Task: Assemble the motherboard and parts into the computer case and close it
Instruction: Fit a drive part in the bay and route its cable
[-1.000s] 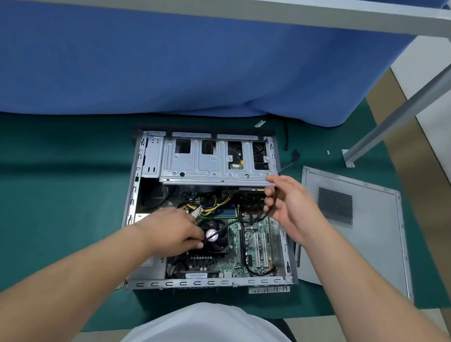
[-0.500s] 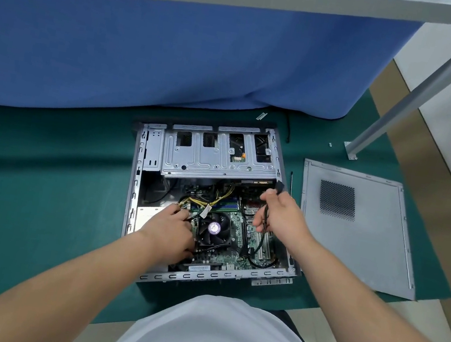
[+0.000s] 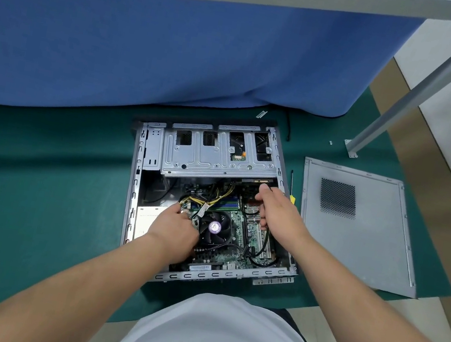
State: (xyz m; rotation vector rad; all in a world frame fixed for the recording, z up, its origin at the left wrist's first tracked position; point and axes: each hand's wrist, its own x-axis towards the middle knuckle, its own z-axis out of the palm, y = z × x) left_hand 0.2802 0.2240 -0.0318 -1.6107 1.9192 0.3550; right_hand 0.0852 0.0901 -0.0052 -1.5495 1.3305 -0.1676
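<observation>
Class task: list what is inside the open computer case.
Inside the computer case: motherboard, CPU fan, yellow wires, black cable, drive cage. The left hand and right hand cover parts beneath them.

White shirt (image 3: 220,340) covers torso below computer case (image 3: 132,185); dark trousers edge beside it; both forearms bare, no sleeves, no jewellery.

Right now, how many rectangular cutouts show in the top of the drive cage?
4, in a row across the drive cage: two small ones on the left, two taller ones on the right. Others may be hidden.
</observation>
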